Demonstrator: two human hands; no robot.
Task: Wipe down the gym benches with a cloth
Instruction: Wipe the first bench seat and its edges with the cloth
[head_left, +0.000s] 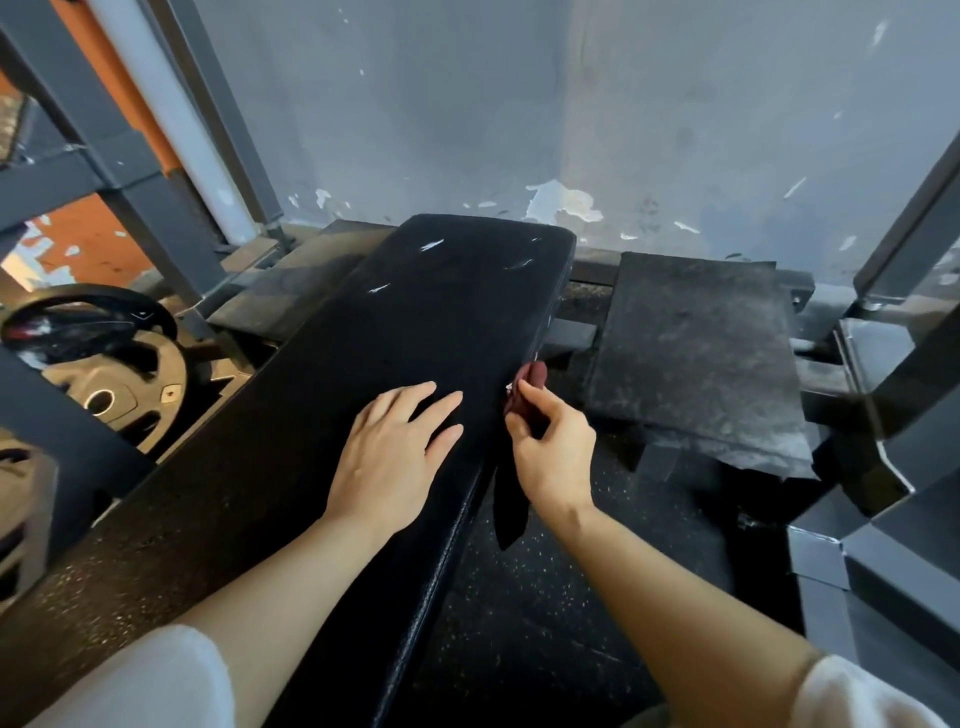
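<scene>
A long black padded gym bench runs from the near left up toward the grey wall, with a few white scuffs near its far end. My left hand lies flat on the pad with its fingers straight. Against the bench's right side edge, my right hand grips a dark red cloth. A strip of the cloth hangs down below that hand beside the bench.
A dusty black rubber mat lies on a frame to the right of the bench. Weight plates lie on the floor at the left. Grey steel rack posts stand at the left and right. Speckled rubber flooring lies below.
</scene>
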